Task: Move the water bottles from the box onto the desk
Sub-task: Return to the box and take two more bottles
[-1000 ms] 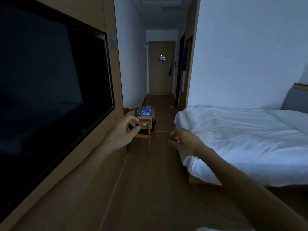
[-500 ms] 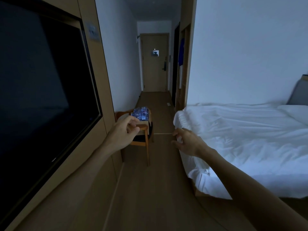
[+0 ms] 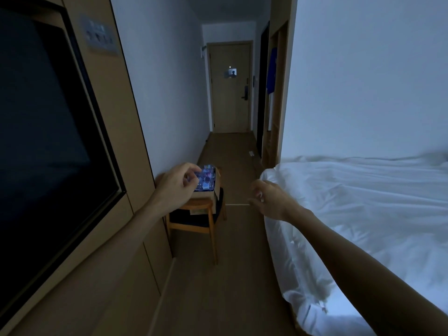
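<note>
Hands raised ahead of the walker, both empty: left hand (image 3: 178,184) with fingers loosely curled around nothing, overlapping the near edge of the load in view but apparently short of it; right hand (image 3: 271,199) relaxed and held in the aisle just beside the bed (image 3: 363,202). Water bottles (image 3: 206,178) all sit packed in the box (image 3: 210,194), which rests on a wooden chair (image 3: 194,221) against the wall past the television (image 3: 48,117). No desk is visible. Judged progress: none moved; every transfer remains.
</note>
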A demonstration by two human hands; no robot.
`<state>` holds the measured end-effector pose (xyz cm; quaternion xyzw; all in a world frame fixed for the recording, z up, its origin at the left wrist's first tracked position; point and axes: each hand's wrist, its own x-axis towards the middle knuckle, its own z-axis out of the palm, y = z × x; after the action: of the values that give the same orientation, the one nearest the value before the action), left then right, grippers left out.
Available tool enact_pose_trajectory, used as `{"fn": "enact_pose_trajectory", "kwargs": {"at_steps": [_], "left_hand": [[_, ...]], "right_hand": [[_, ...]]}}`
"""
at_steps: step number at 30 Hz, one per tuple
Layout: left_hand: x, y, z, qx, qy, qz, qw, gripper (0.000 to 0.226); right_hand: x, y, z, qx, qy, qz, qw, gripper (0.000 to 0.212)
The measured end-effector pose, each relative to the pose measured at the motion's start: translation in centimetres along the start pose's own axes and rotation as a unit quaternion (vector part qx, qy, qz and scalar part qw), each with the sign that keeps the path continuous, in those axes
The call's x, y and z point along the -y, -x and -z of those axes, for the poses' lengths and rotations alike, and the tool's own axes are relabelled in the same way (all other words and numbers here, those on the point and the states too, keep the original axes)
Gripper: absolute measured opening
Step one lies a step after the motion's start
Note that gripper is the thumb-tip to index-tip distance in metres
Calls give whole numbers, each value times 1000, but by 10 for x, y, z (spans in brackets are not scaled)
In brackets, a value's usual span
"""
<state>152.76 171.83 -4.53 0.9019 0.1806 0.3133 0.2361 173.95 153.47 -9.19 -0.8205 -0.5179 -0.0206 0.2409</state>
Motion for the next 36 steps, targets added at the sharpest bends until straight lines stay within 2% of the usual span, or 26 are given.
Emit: {"fn": "enact_pose_trajectory", "kwargs": {"at_steps": [10, 19, 28, 36], "left_hand": [[91, -133, -73, 8, 31, 39, 999, 18], [177, -303, -119, 17, 61, 57, 996, 21], [260, -420, -180, 40, 57, 97, 993, 17], [330, -518, -251, 28, 72, 161, 984, 17]], "right_hand": [[-84, -151, -45, 39, 5, -2, 999, 34], [-140, -327, -56, 42, 10, -13, 999, 31], [-210, -459, -107, 76, 0, -31, 997, 41], [-278, -593, -151, 132, -40, -2, 990, 31]]}}
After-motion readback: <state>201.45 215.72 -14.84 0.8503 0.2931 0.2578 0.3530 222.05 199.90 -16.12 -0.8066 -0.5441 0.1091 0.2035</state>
